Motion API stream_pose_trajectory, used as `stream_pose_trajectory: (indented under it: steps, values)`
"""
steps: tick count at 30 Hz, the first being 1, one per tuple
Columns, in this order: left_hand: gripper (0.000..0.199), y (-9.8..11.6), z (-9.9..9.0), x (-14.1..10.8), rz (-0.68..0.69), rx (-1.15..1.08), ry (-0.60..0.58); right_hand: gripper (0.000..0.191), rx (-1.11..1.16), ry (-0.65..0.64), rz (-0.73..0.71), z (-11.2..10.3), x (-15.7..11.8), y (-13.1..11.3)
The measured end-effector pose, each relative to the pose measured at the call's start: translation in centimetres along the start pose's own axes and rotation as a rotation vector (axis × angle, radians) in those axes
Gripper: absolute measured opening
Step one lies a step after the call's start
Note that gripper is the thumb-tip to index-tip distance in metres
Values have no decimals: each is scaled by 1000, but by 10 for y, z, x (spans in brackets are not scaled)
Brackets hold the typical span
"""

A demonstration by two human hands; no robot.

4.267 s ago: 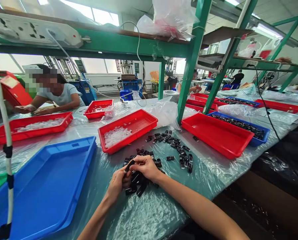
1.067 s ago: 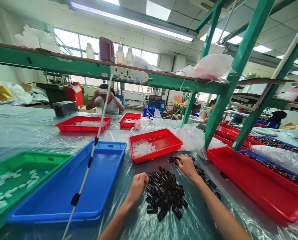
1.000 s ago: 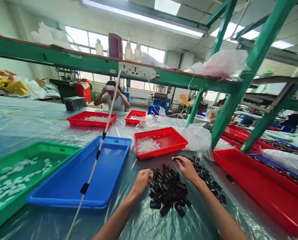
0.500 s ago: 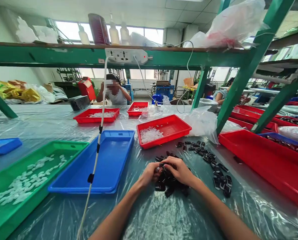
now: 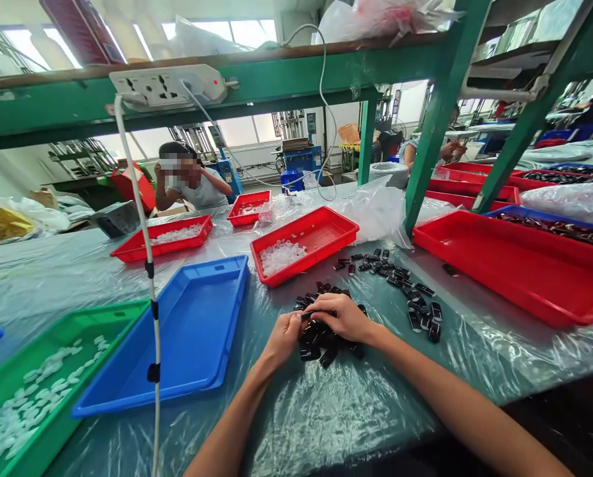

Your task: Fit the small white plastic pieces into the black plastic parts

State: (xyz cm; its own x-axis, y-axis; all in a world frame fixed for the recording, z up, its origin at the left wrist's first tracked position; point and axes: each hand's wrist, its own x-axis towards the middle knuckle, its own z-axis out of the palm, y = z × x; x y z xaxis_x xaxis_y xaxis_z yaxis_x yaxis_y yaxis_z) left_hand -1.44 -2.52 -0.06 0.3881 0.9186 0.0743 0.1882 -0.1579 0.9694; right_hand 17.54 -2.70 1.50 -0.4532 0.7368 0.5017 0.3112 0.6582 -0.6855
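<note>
My left hand (image 5: 282, 339) and my right hand (image 5: 344, 317) meet over a pile of small black plastic pieces (image 5: 328, 344). Pinched between the fingertips of both hands is one small black piece (image 5: 306, 316); its details are too small to make out. Both hands are closed on it, and the fingers hide part of it. More loose black pieces (image 5: 400, 277) lie scattered to the right of the pile. Just beyond my hands stands a red tray (image 5: 330, 238) with small whitish translucent pieces (image 5: 281, 256) heaped at its left end.
A blue tray (image 5: 201, 298) and a green tray (image 5: 122, 318) with white pieces stand left. A large red tray (image 5: 515, 265) lies right. A white cable (image 5: 144, 245) hangs from a power strip (image 5: 169, 86) on the green frame (image 5: 271, 76). A person (image 5: 191, 179) sits opposite.
The camera view has turned right and tilted, so things appear further left. My hands stay together over the pile, still on a small black piece; a whitish bit seen at my left fingers no longer shows.
</note>
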Motion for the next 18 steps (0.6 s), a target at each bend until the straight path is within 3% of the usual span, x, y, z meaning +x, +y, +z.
stream_pose_trajectory:
  steps: [5,8,11,14,18]
  values:
    - [40,-2,3,0,-67,-173,-3,24,67,9,7,0,-1,-1]
    - [47,-7,3,4,-81,-150,73,23,-2,-23,8,-8,-1,-2]
    - [44,-10,-3,10,-132,-301,176,25,-79,-17,30,-24,-1,4]
    - [36,-8,-16,13,-196,-549,265,29,-184,69,120,-44,-1,24]
    - [23,-3,-31,12,-254,-843,194,28,-538,223,371,-69,6,68]
